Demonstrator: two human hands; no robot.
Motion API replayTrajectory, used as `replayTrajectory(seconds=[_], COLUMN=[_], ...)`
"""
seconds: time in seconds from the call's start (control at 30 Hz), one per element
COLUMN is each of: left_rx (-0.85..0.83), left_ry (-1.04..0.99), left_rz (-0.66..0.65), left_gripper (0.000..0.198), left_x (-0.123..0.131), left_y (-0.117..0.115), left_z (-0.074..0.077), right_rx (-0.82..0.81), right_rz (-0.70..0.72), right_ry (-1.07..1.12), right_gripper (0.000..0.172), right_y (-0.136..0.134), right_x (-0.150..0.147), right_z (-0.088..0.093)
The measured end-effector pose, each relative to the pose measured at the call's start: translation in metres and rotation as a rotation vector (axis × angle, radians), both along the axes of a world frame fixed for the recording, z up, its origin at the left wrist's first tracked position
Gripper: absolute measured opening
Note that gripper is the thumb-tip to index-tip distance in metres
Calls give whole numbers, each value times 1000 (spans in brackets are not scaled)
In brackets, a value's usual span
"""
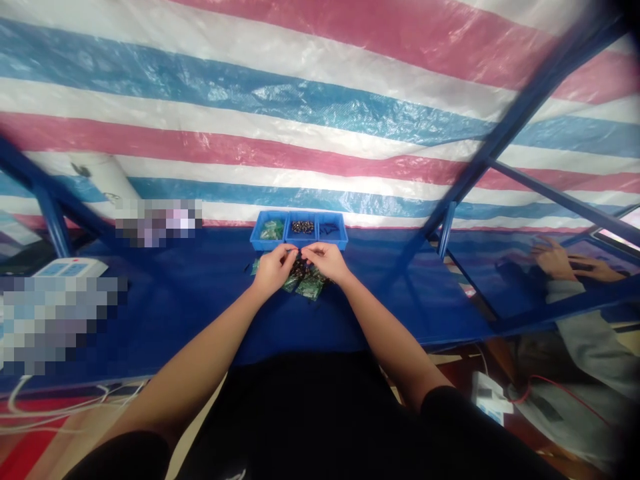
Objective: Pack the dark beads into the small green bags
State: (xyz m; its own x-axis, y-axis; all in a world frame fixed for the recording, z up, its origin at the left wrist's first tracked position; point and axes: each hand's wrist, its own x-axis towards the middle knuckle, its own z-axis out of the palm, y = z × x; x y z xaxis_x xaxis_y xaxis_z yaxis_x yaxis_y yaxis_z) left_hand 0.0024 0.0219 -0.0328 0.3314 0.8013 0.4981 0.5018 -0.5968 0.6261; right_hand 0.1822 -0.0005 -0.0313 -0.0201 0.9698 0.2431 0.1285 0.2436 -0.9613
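Observation:
My left hand (275,268) and my right hand (327,261) meet above a pile on the blue table, fingertips almost touching. Each has thumb and fingers pinched together; whatever they hold is too small to make out. Beneath them lies a heap of green-tinted clear packets (309,285) mixed with small dark and brass-coloured pieces. Just beyond my fingers stands a row of joined blue bins. The left bin (259,235) contains green-tinted packets, the middle bin (302,239) small brass-and-dark parts, and the right bin (339,235) a few thin black pieces.
Blue metal frame bars (450,200) rise at both sides, before a striped plastic sheet (300,147). A white power strip (75,268) and blurred-out items lie on the left. Past the right bars, another person's hands (553,259) are visible. Cables (55,417) hang at lower left.

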Motion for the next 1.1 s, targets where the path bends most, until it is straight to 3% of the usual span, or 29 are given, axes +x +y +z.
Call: replayTrajectory(seconds=[0.4, 1.1], left_rx=[-28, 2], left_ry=[17, 1], left_rz=[-50, -35], left_gripper=[33, 33], left_x=[1, -1], left_y=[-2, -2], left_z=[0, 2], right_rx=[36, 2], right_rz=[-102, -56], right_ry=[-40, -50], right_gripper=[34, 33], right_y=[-2, -2], right_x=[1, -2], right_z=[2, 1])
